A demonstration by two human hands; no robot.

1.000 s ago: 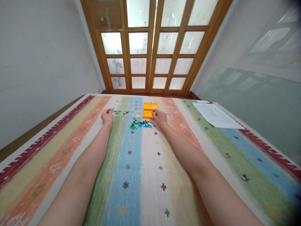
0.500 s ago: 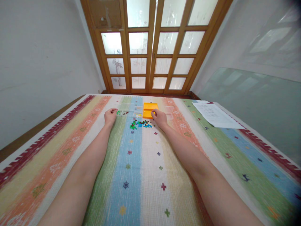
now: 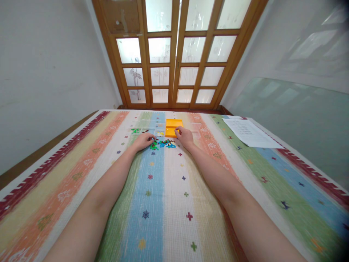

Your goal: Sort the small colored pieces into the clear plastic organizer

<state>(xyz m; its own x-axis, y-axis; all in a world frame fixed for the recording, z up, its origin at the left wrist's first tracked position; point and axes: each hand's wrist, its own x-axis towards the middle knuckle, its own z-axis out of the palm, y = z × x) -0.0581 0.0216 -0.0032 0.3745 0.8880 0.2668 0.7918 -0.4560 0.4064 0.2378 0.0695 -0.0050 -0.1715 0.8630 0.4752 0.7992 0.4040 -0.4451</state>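
A loose pile of small coloured pieces point(image 3: 163, 144), mostly green, blue and dark brown, lies on the tablecloth. My left hand point(image 3: 144, 141) is at the pile's left edge, fingers stretched towards it and slightly apart. Behind it, a clear compartment box point(image 3: 141, 125) holds green pieces point(image 3: 135, 130), a few brown pieces point(image 3: 145, 131) and some yellow pieces point(image 3: 160, 134) in separate sections. An open orange case point(image 3: 174, 123) stands beside the clear box. Over its front right corner, my right hand point(image 3: 185, 137) has thumb and fingers pinched together; anything between them is too small to see.
A striped, patterned cloth point(image 3: 174, 203) covers the table. Another clear tray point(image 3: 196, 131) lies right of the orange case. Printed paper sheets point(image 3: 248, 133) rest on the right side. A glass pane point(image 3: 294, 123) leans at the right wall, and wooden glazed doors point(image 3: 174, 65) stand beyond the table.
My left hand has moved from the left end of the clear box rightward and nearer, to the pile's edge. The green pieces in the box are now uncovered. My right hand stays in place.
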